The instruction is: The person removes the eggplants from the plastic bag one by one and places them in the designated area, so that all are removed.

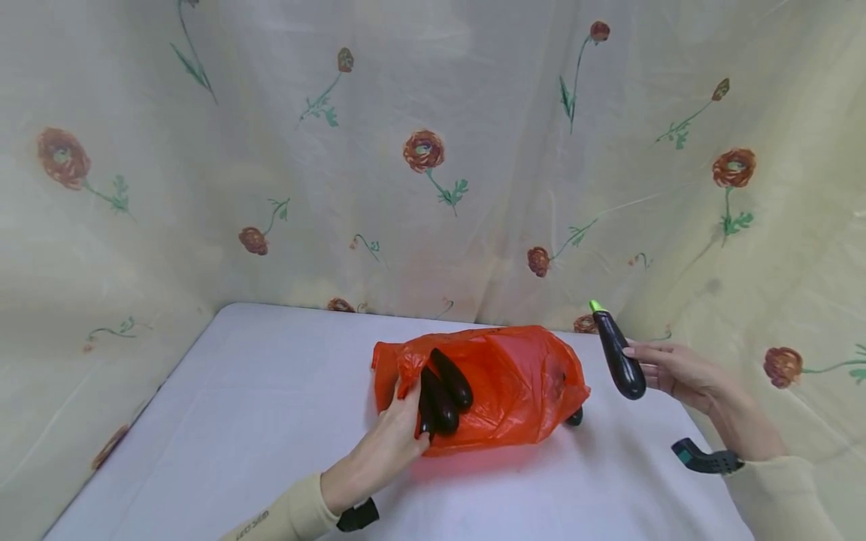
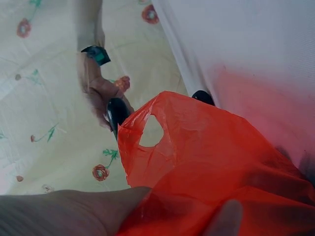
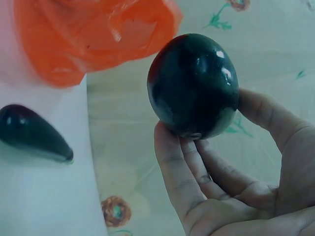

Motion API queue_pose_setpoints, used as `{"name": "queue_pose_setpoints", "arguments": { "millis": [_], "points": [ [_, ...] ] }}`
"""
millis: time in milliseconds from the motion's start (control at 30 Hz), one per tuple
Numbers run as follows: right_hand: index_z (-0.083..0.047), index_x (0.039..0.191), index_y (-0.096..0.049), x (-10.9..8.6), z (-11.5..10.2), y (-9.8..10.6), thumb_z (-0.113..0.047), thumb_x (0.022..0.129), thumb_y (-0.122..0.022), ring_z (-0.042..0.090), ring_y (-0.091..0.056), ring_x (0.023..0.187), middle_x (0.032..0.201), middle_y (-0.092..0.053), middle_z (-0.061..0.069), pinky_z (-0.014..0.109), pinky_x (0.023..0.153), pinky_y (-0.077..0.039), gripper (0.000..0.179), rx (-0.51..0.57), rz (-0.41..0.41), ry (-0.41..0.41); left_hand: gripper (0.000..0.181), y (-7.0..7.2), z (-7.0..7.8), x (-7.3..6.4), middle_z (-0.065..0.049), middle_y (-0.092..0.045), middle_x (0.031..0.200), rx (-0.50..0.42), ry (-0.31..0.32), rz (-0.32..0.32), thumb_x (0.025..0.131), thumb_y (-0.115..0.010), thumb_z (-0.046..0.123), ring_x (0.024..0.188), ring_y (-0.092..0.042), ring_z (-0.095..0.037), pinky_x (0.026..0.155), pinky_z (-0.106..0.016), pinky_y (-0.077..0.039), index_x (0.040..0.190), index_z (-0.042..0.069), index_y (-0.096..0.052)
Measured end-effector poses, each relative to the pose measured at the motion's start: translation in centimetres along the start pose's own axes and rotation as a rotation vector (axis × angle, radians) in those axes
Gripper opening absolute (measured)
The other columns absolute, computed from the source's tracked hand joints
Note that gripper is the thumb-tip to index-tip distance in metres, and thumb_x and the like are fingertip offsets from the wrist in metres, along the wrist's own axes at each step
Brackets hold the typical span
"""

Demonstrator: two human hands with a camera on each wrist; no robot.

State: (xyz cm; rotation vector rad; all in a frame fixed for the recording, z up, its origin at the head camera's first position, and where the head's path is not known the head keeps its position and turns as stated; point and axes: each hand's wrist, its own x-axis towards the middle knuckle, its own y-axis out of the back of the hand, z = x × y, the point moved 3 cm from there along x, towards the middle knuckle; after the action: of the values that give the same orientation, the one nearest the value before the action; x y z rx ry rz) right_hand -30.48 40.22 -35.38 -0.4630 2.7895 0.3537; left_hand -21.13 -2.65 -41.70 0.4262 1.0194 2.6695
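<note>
My left hand [image 1: 399,432] grips the bunched edge of a red plastic bag [image 1: 510,383] lying on the table. Right beside those fingers, dark eggplants [image 1: 452,379] show against the red plastic, partly covered by the hand and bag. Off to the right, my right hand [image 1: 683,376] holds a glossy eggplant [image 1: 616,353] above the table edge, its green stem pointing up. The right wrist view shows its round end [image 3: 192,86] pinched between thumb and fingers. Another eggplant [image 3: 32,130] lies on the table by the bag's right end, mostly hidden by it in the head view.
The white table [image 1: 271,391] has its far edge close to a flowered curtain [image 1: 433,248], which also hangs along both sides. In the left wrist view, a handle hole shows in the bag's raised corner.
</note>
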Motion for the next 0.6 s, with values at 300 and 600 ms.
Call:
{"name": "queue_pose_setpoints", "arguments": {
  "millis": [300, 600],
  "points": [
    [-0.016, 0.096, -0.070, 1.7, 2.4, 1.3, -0.022, 0.097, -0.058, 0.015, -0.068, 0.087, 0.096, -0.065, 0.000, 0.028, 0.083, -0.057, 0.014, 0.018, 0.082, -0.045, 0.085, 0.0, -0.1, 0.0, -0.017, -0.042, 0.144, 0.006, -0.013, 0.015, 0.077, -0.071, -0.007, 0.111, -0.061, -0.031, 0.074, -0.035, -0.059, 0.147, 0.009, -0.026],
    [0.012, 0.137, -0.040, 3.7, 5.7, 1.4, -0.032, 0.092, -0.065, 0.017, -0.068, 0.088, 0.106, -0.063, 0.008, 0.029, 0.084, -0.057, 0.068, -0.089, 0.167, -0.122, 0.086, 0.0, -0.2, 0.0, -0.014, -0.041, 0.144, 0.017, -0.016, 0.015, 0.077, -0.072, -0.006, 0.118, -0.057, -0.030, 0.081, -0.039, -0.057, 0.147, 0.011, -0.026]
  ]
}}
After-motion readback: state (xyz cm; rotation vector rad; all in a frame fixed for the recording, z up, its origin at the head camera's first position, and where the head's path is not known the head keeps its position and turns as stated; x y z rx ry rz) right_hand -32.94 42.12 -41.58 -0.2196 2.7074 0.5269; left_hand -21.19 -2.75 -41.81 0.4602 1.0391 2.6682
